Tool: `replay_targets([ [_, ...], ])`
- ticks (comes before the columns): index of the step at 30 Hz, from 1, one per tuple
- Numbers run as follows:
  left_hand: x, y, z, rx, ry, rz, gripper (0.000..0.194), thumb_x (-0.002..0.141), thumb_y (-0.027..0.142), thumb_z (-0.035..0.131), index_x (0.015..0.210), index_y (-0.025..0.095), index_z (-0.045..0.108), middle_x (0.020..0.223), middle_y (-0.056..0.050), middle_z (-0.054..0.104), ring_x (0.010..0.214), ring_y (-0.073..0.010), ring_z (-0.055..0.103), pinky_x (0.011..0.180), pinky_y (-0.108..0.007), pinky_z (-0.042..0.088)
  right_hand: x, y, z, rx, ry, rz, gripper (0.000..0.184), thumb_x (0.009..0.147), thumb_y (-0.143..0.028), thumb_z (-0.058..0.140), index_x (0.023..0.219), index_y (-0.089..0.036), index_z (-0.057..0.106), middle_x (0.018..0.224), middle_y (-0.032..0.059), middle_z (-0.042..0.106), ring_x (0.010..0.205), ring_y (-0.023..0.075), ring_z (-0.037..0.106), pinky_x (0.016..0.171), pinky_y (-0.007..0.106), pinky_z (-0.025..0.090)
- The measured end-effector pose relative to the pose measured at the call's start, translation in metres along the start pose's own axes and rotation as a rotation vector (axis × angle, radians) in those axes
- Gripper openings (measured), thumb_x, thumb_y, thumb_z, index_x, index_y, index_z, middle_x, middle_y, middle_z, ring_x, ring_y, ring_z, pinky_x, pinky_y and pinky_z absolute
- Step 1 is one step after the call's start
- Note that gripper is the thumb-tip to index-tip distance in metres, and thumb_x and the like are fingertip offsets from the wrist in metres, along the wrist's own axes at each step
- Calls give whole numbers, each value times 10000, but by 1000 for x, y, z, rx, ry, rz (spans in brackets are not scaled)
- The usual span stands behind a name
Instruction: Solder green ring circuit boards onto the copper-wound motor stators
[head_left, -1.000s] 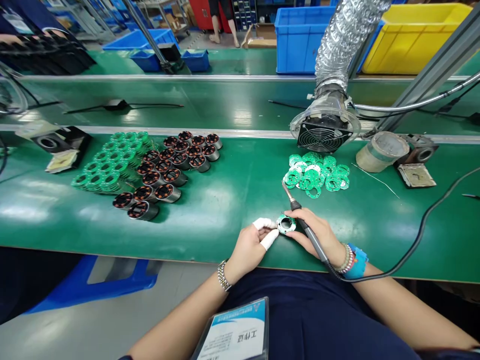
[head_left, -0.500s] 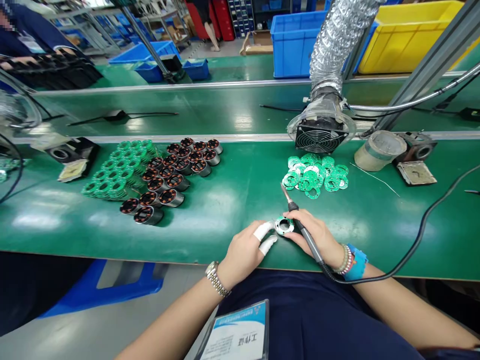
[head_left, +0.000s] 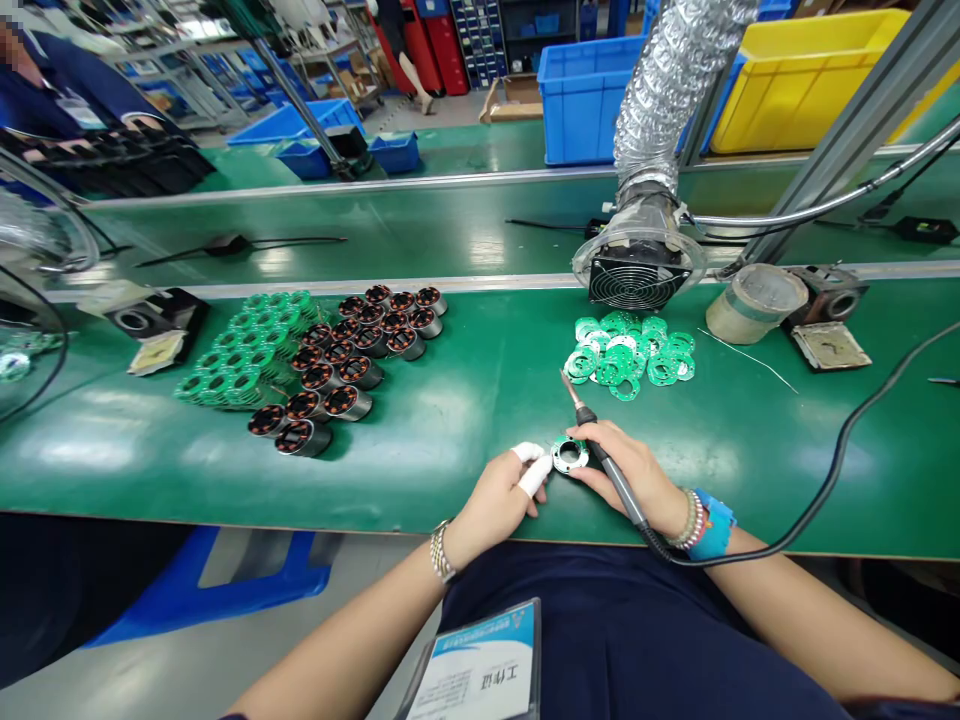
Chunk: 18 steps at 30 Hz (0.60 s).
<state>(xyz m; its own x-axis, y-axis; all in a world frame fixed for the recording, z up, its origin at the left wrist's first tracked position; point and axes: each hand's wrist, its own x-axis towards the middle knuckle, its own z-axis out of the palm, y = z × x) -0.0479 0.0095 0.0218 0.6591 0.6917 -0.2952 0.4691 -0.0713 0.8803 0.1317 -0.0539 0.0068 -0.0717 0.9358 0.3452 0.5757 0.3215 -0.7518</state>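
Note:
My right hand [head_left: 637,470] is wrapped round a soldering iron [head_left: 615,480], its tip pointing up and away to the left. Between that hand's thumb and finger sits a small ring-shaped circuit board [head_left: 556,462], green and white, on a round part whose body is mostly hidden. My left hand [head_left: 499,495] wears white finger covers on two fingers. They are pressed together at the board's left edge, and whatever lies between them is too small to make out. Beyond the iron's tip lies a loose pile of green ring boards [head_left: 626,350].
On the left stand rows of copper-wound motor stators [head_left: 349,400] and stacked green boards [head_left: 247,345]. A fume fan [head_left: 637,283] hangs over the bench. Behind my right hand are a round tub [head_left: 756,305] and an iron stand [head_left: 829,300]. The iron's cable [head_left: 836,470] loops right.
My left hand's covered fingers have closed together and moved up against the board's left edge. My right hand keeps its hold on the iron and board. The view has shifted slightly.

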Motion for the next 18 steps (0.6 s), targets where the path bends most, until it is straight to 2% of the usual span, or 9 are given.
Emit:
replay_targets([
  [2, -4, -3, -3, 258, 104, 137, 186, 848, 323, 461, 908, 169, 548, 762, -40, 593, 644, -144, 563, 592, -253, 451, 0, 0, 0, 5, 4, -5, 307, 828, -229, 577, 1121, -203, 487, 1016, 72, 585, 930, 177, 566, 816, 320, 484],
  [4, -7, -7, -6, 450, 159, 269, 176, 852, 288, 456, 942, 190, 572, 876, -63, 602, 759, -168, 563, 688, -283, 447, 0, -1, 0, 5, 10, -3, 301, 829, -231, 577, 1116, -208, 492, 1019, 68, 587, 934, 176, 569, 827, 323, 485],
  [7, -5, -7, -3, 496, 174, 317, 190, 861, 264, 413, 860, 188, 587, 847, -61, 590, 751, -164, 543, 702, -286, 435, 0, -1, 0, 1, 14, -7, 299, 829, -228, 575, 1116, -212, 494, 1021, 69, 589, 940, 180, 572, 836, 333, 487],
  [9, -1, -4, 0, 344, 157, 213, 187, 835, 261, 430, 735, 172, 561, 719, -37, 558, 642, -138, 519, 622, -263, 433, -1, 0, 0, -1, 17, -15, 303, 828, -230, 576, 1119, -211, 492, 1017, 72, 590, 937, 184, 573, 827, 337, 491],
  [11, 2, 1, 3, 29, 100, 12, 217, 814, 279, 437, 641, 164, 498, 589, 0, 498, 512, -105, 477, 507, -229, 414, 0, 0, 1, -4, 21, -21, 304, 829, -231, 574, 1120, -210, 490, 1016, 75, 590, 933, 187, 571, 818, 337, 493],
  [13, 3, 5, 3, -311, 11, -167, 228, 798, 322, 466, 643, 156, 481, 566, 16, 480, 471, -89, 475, 437, -200, 401, 0, 0, 1, -6, 24, -24, 295, 833, -226, 568, 1116, -210, 488, 1015, 75, 588, 928, 185, 569, 811, 334, 492],
  [15, 2, 6, 0, -508, -67, -235, 251, 773, 378, 531, 709, 135, 523, 656, -7, 527, 542, -96, 528, 442, -190, 433, 1, 0, 1, -4, 20, -31, 282, 837, -224, 563, 1108, -209, 487, 1002, 73, 588, 914, 182, 566, 797, 328, 491],
  [18, 1, 3, -6, -582, -128, -245, 295, 738, 401, 605, 785, 113, 565, 759, -39, 559, 623, -102, 554, 475, -186, 471, 2, -1, 1, 4, 15, -41, 268, 840, -221, 561, 1097, -203, 486, 997, 74, 586, 908, 178, 558, 793, 324, 485],
])
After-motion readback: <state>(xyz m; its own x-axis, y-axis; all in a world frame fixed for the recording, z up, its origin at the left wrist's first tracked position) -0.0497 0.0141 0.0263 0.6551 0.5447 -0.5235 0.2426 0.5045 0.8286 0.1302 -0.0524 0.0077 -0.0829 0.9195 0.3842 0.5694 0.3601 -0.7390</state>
